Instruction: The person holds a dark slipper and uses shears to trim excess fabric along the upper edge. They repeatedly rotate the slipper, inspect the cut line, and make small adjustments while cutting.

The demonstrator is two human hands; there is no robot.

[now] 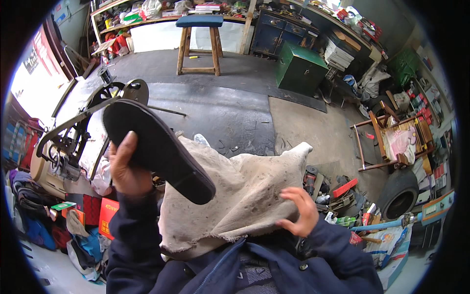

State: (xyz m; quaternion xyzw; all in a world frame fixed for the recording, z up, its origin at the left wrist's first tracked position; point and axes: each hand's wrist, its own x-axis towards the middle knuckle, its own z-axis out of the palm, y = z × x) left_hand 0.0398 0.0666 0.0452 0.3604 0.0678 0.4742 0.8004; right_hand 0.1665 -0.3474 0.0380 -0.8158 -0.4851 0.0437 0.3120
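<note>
My left hand [128, 169] grips a flat black shoe sole [154, 147] and lifts it above my lap, thumb laid across its face. The sole slants from upper left to lower right, its narrower end over the cloth; whether an upper is attached beneath is hidden. A stained, frayed beige cloth [245, 196] covers my lap. Above its right side hovers my right hand [299, 210], thumb and fingers apart and curved, with nothing in them. Just beyond the sole, at the left, stands a dark metal hand-cranked sewing machine [81, 122], partly hidden by it.
A blue-topped wooden stool [199, 22] and a green metal box [301, 68] stand farther off. To my right are loose tools, a tire [399, 193] and a wooden chair frame [387, 139]. Bags and cloth scraps [83, 242] crowd the left side, near a red box [107, 218].
</note>
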